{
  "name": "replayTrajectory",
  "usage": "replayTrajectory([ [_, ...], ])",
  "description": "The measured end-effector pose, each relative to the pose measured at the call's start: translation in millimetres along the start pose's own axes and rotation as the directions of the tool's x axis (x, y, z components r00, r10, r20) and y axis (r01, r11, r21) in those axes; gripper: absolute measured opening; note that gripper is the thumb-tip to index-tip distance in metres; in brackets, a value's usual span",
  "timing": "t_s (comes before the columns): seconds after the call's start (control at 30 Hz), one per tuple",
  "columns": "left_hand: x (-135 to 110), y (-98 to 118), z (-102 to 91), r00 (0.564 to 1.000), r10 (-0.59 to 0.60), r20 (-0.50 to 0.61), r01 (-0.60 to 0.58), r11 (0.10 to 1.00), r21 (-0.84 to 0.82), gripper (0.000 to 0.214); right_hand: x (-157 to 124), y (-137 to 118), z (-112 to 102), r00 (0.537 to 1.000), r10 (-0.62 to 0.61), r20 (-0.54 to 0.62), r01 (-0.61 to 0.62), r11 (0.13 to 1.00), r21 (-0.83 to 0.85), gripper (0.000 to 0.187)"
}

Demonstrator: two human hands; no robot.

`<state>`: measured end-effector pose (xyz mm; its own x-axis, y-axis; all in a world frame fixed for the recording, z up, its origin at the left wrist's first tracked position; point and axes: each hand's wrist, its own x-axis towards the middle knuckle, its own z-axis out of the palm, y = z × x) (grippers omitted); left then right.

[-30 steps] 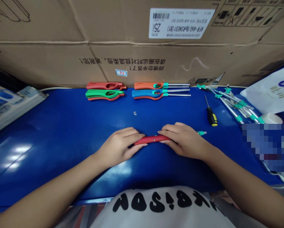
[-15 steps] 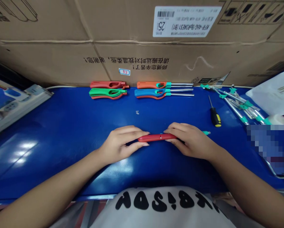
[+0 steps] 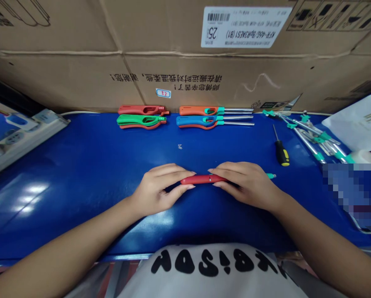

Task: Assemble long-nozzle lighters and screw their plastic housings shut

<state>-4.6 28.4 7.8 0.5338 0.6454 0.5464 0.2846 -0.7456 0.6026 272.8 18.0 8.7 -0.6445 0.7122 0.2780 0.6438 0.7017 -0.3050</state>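
Observation:
Between my two hands a red lighter handle point(image 3: 201, 179) is held level just above the blue table, its narrow edge toward me. My left hand point(image 3: 159, 188) pinches its left end between thumb and fingers. The right end is gripped by my right hand point(image 3: 247, 182), whose fingers cover that part. A teal tip point(image 3: 271, 176) shows beyond my right hand; whether it joins the handle is hidden. Behind lie red point(image 3: 136, 110) and green point(image 3: 132, 120) lighter handles without tubes. To their right are orange point(image 3: 191, 110) and blue point(image 3: 190, 120) lighters with metal tubes.
A black-and-yellow screwdriver point(image 3: 282, 154) lies right of centre, near a pile of metal tubes with teal parts point(image 3: 319, 138). Tiny springs point(image 3: 179, 146) rest mid-table. A cardboard box point(image 3: 80, 82) walls off the back. A power strip point(image 3: 20, 134) is at left, a white bag point(image 3: 356, 120) at right.
My right hand has slid slightly left along the red handle, covering more of its right end. My left hand has stayed nearly in place.

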Motion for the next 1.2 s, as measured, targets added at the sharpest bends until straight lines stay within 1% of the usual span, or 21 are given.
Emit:
replayTrajectory([
  [0.17, -1, -1, 3.7, 1.0, -0.005, -0.016, 0.005, 1.0, -0.003, 0.022, 0, -4, 4, 0.997, -0.013, -0.075, 0.011, 1.0, -0.028, 0.025],
  [0.27, -1, -3, 1.8, 1.0, 0.021, -0.017, -0.021, 1.0, 0.004, 0.023, 0, -1, 5, 0.997, 0.005, -0.083, -0.006, 1.0, -0.01, 0.025],
  [0.37, 1, -6, -2.5, 0.999, 0.037, -0.021, -0.036, 0.999, 0.039, 0.024, -1, 6, 1, 0.996, 0.051, -0.072, -0.048, 0.998, 0.037, 0.026],
  [0.53, 3, -8, -8.2, 0.999, 0.027, -0.03, -0.025, 0.996, 0.081, 0.025, -4, 13, -10, 0.994, 0.093, -0.057, -0.088, 0.992, 0.087, 0.015],
  [0.63, 3, -7, -8.3, 0.999, 0.011, -0.035, -0.008, 0.998, 0.067, 0.024, -4, 12, -11, 0.994, 0.1, -0.052, -0.093, 0.989, 0.114, 0.015],
  [0.8, 3, -4, -3.5, 0.998, 0.011, 0.055, -0.013, 1.0, 0.02, 0.023, -4, 14, -7, 0.997, 0.074, 0.002, -0.074, 0.994, 0.082, 0.018],
  [0.83, 3, -3, -2.0, 0.997, -0.011, 0.075, 0.01, 1.0, 0.004, 0.023, -3, 14, -7, 0.997, 0.074, 0.01, -0.075, 0.995, 0.066, 0.019],
  [0.87, 4, -1, -0.6, 0.994, -0.061, 0.089, 0.063, 0.998, -0.02, 0.022, -2, 14, -7, 0.997, 0.075, 0.015, -0.076, 0.996, 0.049, 0.02],
  [0.9, 4, 2, 0.6, 0.984, -0.151, 0.098, 0.157, 0.986, -0.054, 0.019, -1, 12, -8, 0.997, 0.077, 0.016, -0.078, 0.997, 0.031, 0.022],
  [0.93, 5, 5, 1.6, 0.954, -0.281, 0.107, 0.292, 0.95, -0.109, 0.015, 0, 10, -9, 0.997, 0.077, 0.019, -0.077, 0.997, 0.016, 0.025],
  [0.97, 7, 8, 2.4, 0.895, -0.429, 0.124, 0.446, 0.874, -0.192, 0.014, 2, 6, -11, 0.997, 0.073, 0.027, -0.073, 0.997, 0.008, 0.028],
  [1.0, 8, 10, 3.0, 0.801, -0.574, 0.168, 0.597, 0.744, -0.301, 0.02, 3, 2, -13, 0.997, 0.064, 0.043, -0.065, 0.998, 0.008, 0.032],
  [1.03, 10, 13, 3.4, 0.696, -0.677, 0.238, 0.703, 0.577, -0.415, 0.028, 5, -3, -15, 0.996, 0.053, 0.067, -0.054, 0.998, 0.015, 0.037],
  [1.07, 12, 15, 3.7, 0.599, -0.736, 0.316, 0.761, 0.402, -0.509, 0.035, 7, -7, -16, 0.994, 0.041, 0.097, -0.044, 0.999, 0.023, 0.042],
  [1.1, 13, 17, 4.0, 0.522, -0.758, 0.392, 0.782, 0.242, -0.574, 0.041, 10, -11, -17, 0.992, 0.03, 0.126, -0.034, 0.999, 0.025, 0.044],
  [1.13, 14, 18, 4.2, 0.473, -0.757, 0.45, 0.778, 0.12, -0.616, 0.043, 11, -14, -18, 0.989, 0.023, 0.149, -0.027, 0.999, 0.028, 0.044],
  [1.17, 15, 18, 4.3, 0.451, -0.75, 0.484, 0.764, 0.043, -0.644, 0.041, 13, -16, -19, 0.986, 0.021, 0.166, -0.028, 0.999, 0.036, 0.043],
  [1.2, 15, 18, 4.4, 0.452, -0.741, 0.496, 0.749, 0.013, -0.663, 0.038, 15, -17, -19, 0.984, 0.027, 0.177, -0.037, 0.998, 0.054, 0.041],
])
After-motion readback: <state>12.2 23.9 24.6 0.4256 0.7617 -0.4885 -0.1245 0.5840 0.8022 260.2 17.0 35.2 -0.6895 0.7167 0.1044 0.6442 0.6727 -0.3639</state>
